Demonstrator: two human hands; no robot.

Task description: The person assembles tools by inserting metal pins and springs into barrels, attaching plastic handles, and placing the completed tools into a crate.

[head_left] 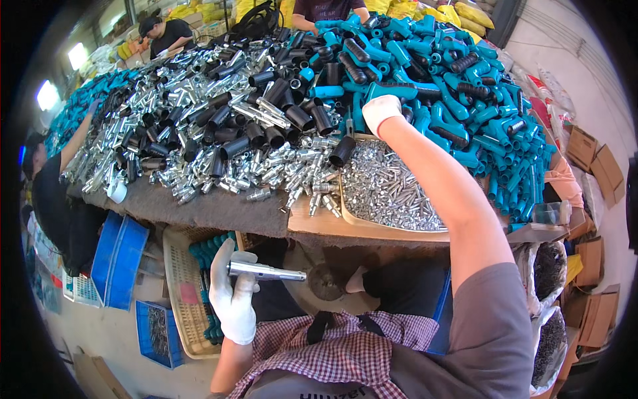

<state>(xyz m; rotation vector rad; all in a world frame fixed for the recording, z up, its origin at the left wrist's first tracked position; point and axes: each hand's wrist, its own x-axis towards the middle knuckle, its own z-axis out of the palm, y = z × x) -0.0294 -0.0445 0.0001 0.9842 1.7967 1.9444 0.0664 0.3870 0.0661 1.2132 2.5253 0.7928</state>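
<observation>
My left hand [234, 300], in a white glove, is closed around a shiny metal tool shaft [266, 271], a thick cylinder with a thinner stepped end pointing right. It is held in front of my body, below the table edge. My right hand [382, 112], also white-gloved, reaches far over the table to the heap of teal plastic housings [458, 113]. Its fingers look curled against a teal pistol-shaped housing [392, 90] with a dark grip; the fingertips are mostly hidden. Below my right forearm lies a shallow tray [345, 199] full of small metal pins.
Metal shafts [139, 123] and black sleeves [300, 118] are heaped left of the tray. Under the table edge stand a cream basket [174, 279] and blue bins [119, 259]. Co-workers sit at the left and far sides. White sacks [546, 339] and cartons [608, 174] are at right.
</observation>
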